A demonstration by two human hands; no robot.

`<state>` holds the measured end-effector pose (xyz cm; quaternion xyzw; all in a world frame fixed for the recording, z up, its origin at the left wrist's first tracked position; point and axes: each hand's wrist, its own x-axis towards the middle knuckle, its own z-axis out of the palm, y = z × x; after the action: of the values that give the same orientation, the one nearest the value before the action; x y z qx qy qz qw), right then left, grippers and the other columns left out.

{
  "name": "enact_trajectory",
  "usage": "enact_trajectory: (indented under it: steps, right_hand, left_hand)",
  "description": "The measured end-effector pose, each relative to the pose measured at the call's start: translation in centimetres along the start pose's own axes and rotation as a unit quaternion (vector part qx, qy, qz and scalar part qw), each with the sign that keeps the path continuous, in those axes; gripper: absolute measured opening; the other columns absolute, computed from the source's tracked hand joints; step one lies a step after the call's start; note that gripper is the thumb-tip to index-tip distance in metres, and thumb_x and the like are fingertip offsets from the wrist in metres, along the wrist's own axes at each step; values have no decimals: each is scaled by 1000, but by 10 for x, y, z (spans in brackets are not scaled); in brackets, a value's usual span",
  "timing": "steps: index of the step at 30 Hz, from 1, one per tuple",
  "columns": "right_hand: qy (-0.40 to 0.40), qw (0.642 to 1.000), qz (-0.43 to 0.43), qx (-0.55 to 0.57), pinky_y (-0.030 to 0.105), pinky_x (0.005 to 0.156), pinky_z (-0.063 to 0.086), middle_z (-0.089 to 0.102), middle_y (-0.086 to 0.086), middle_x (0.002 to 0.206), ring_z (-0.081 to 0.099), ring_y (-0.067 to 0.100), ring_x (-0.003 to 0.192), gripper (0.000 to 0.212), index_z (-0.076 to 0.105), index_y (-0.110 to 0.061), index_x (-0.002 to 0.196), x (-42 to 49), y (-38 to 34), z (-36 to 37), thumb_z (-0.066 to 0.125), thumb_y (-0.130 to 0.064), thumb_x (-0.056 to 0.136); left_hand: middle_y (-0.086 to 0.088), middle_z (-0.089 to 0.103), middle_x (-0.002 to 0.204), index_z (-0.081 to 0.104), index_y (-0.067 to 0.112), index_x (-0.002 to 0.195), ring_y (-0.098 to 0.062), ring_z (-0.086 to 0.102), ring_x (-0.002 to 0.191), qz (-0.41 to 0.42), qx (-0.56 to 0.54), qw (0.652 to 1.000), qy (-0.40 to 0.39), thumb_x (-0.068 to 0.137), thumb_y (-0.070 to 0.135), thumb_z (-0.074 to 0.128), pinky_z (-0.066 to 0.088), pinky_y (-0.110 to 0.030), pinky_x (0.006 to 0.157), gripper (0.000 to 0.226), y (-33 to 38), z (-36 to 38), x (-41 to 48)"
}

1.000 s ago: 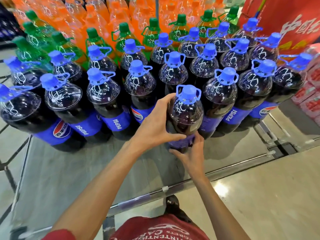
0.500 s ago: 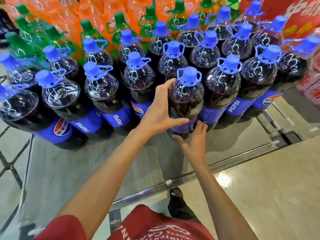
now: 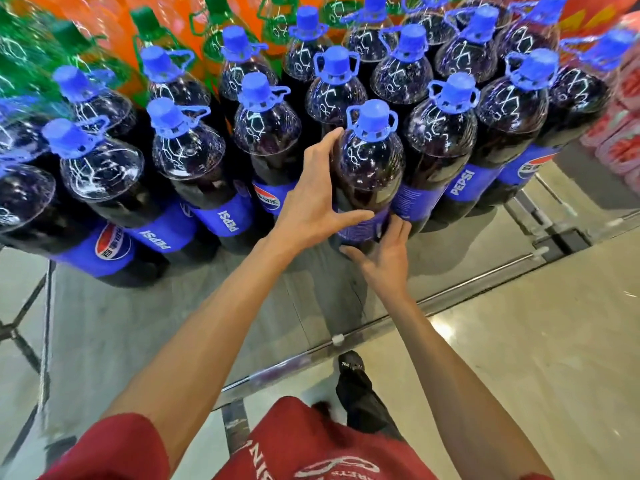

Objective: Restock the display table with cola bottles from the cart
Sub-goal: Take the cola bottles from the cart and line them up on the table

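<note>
1. Bottle (image 3: 372, 168) w/ blue cap stands on table (image 3: 138, 323), front of cola rows (image 3: 194, 161), touching its neighbours.
2. L hand (image 3: 311, 195): fingers straight & spread, flat on its left side, thumb across label.
3. R hand (image 3: 384, 258): fingers straight, pressed low on its front.

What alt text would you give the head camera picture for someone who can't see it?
Two bare hands press on a blue-capped cola bottle at the front of a crowded display table: the left hand on its side, the right hand low on its label. More cola bottles stand in rows beside and behind it, with orange soda bottles farther back.
</note>
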<state>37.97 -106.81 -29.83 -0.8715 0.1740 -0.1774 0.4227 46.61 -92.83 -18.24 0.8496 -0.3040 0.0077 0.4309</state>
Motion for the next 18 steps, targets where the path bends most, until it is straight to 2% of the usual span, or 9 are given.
enact_trajectory:
  steps: [2,8,12,15,18]
  right_hand:
    - [-1,1000,5,5,46,87,52,42,19,130,48,38,119,103,39,3,140,0,0,-1,92,-47,67]
    - [-9,1000,16,25,35,93,43,41,18,134,44,32,123,103,38,0,143,-3,-6,-6,94,-39,66]
    - [-24,1000,19,7,46,96,48,43,20,128,44,39,120,101,39,5,139,-5,-9,-7,93,-43,67]
    - [-67,997,39,-28,50,93,50,42,21,132,49,43,119,94,39,3,140,-4,-19,-17,91,-32,71]
    - [-110,992,35,-48,47,95,49,41,19,138,51,42,124,81,39,-2,143,1,-23,-32,84,-27,80]
  left_hand:
    - [2,26,155,14,17,158,-7,32,144,-8,-1,1000,6,65,43,92,36,-32,113,124,3,0,-2]
    - [0,25,159,15,14,157,-9,33,144,-25,-2,999,21,69,40,90,37,-37,115,119,10,2,-9]
    - [0,27,161,15,11,158,-9,34,144,-57,17,998,31,70,36,92,35,-35,118,120,18,3,-14]
    - [-1,30,158,16,15,158,-16,40,140,-98,50,993,41,70,35,91,41,-43,111,118,38,5,-18]
    - [-6,34,152,17,16,156,-30,50,132,-136,117,983,33,73,39,89,49,-53,97,113,57,3,-20]
